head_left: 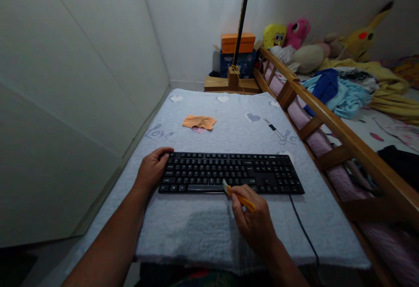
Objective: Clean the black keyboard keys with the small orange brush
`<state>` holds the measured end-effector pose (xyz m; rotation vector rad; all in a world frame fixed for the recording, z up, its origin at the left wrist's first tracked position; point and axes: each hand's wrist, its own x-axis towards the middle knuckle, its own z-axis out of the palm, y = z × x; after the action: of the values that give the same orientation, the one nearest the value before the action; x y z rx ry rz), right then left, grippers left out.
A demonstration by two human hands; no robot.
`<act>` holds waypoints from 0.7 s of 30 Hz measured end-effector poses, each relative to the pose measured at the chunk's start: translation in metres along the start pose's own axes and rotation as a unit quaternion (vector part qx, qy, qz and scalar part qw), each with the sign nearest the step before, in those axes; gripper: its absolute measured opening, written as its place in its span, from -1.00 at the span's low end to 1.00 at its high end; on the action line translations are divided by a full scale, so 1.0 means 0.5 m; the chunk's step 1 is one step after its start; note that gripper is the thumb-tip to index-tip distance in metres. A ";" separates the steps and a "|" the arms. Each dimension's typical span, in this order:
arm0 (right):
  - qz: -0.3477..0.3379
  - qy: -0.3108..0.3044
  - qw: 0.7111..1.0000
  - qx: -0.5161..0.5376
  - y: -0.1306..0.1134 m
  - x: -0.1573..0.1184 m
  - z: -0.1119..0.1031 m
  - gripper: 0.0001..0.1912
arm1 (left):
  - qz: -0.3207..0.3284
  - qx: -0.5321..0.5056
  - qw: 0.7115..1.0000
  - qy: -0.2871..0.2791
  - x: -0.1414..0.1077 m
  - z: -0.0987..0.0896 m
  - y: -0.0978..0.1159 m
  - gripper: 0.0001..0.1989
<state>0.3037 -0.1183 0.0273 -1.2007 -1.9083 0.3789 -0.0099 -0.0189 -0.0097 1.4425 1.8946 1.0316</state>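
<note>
A black keyboard (209,173) lies flat on a light blue cloth with heart prints. My left hand (152,169) grips its left end, thumb on the top corner and fingers around the far edge. Between the thumb and fingers of my right hand (253,215) is a small brush (242,200) with an orange handle. Its pale bristles touch the keys just right of the space bar. Beyond the keyboard, a crumpled orange cloth (199,122) lies on the left and a thin tool with a black grip (272,127) on the right.
The keyboard's cable (304,230) runs off the front right of the covered table (196,230). A wooden bed rail (314,99) borders the right side, with plush toys and clothes behind it. A white panel (81,104) stands at left. Boxes (238,42) and a black pole (242,16) are at the back.
</note>
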 end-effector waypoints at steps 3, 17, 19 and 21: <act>-0.003 -0.022 1.000 -0.007 -0.002 0.000 -0.003 -0.81 | -0.002 0.003 1.000 -0.003 -0.001 0.000 0.001 -0.55; -0.001 -0.023 1.000 -0.002 -0.010 0.001 -0.007 -0.80 | -0.002 -0.002 1.000 -0.006 0.001 0.000 -0.002 -0.54; -0.001 -0.006 1.000 -0.004 -0.010 0.001 -0.007 -0.79 | -0.001 -0.001 1.000 -0.006 0.001 0.000 -0.002 -0.54; -0.003 0.000 1.000 -0.008 -0.009 0.002 -0.004 -0.79 | -0.001 0.000 1.000 -0.006 0.001 0.000 -0.002 -0.54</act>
<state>0.3024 -0.1202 0.0321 -1.2043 -1.9174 0.3612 -0.0103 -0.0187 -0.0104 1.4437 1.8869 1.0216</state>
